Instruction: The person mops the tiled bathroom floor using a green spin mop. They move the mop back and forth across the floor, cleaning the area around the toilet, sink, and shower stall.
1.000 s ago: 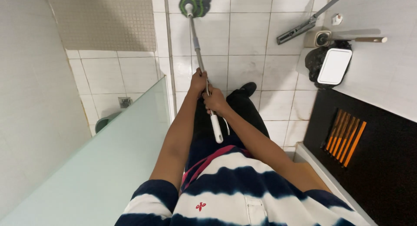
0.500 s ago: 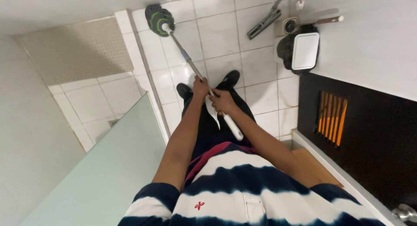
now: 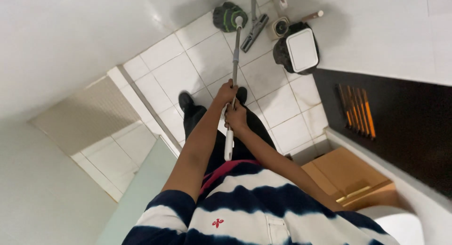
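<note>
Shower threshold (image 3: 141, 96): well to the left of our fingers, a raised strip running diagonally between the textured shower floor and the white floor tiles (image 3: 169, 70). It plays no part in the grip.

Left hand (image 3: 226, 93): fingers clenched round the mop handle (image 3: 234, 61), the higher of our two grips. We judge it sits nearer the head so that it can steer.

Right hand (image 3: 237, 118): fingers also clenched round the handle, directly below the left hand and touching it. The stacked grip reads as a two-handed push, this hand supplying force.

Handle relative to fingers: the metal shaft passes through both fists; its white grip end (image 3: 228, 148) sticks out below the right fingers toward our body, and the long part runs up and away from the left fingers.

Mop head (image 3: 228, 16): dark with green strands, far beyond the fingertips at the end of the shaft, resting on the tiles by the wall.

Shoes (image 3: 186, 102): dark, planted on the tiles just under and either side of the hands.

Second tool (image 3: 255, 32): grey, lying on the floor just right of the mop head, apart from our fingers.

Waste bin (image 3: 297, 49): dark with a white lid, right of the shaft, well clear of the hands.
</note>
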